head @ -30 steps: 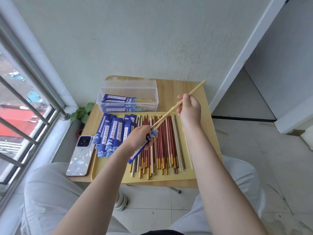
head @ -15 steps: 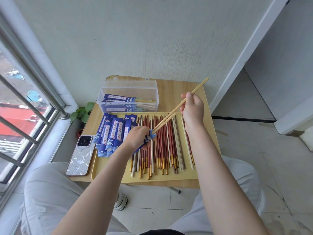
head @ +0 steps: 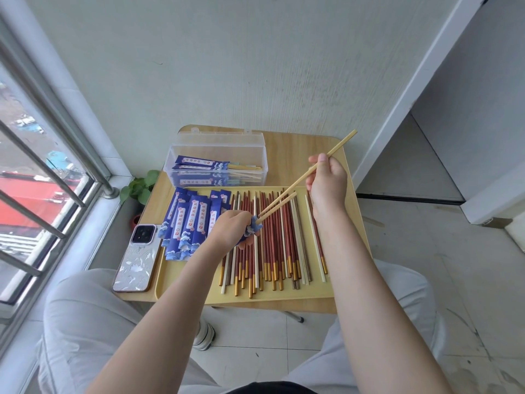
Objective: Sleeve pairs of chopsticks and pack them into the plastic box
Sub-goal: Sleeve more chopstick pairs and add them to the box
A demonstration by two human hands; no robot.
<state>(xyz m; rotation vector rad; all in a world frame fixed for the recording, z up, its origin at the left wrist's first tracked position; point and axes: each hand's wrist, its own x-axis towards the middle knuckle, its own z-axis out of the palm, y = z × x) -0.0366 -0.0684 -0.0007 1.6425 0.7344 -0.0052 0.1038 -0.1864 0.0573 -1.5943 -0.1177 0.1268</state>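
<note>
My left hand grips a blue paper sleeve over the yellow tray. My right hand pinches a pale bamboo chopstick whose lower tip meets the sleeve's mouth; a second pale stick lies alongside it with its tip at the sleeve too. Several loose red, white and brown chopsticks lie side by side on the tray. A pile of empty blue sleeves lies at the tray's left. The clear plastic box stands behind the tray, open, with sleeved pairs inside.
A phone in a pale case lies at the table's left front corner. The small wooden table stands against a white wall. A small green plant sits by the window bars on the left. My knees are under the table's front edge.
My right hand has drifted right and slightly away, drawing the chopstick's upper end with it. The left hand with the sleeve has stayed over the tray, curled tighter around the sleeve.
</note>
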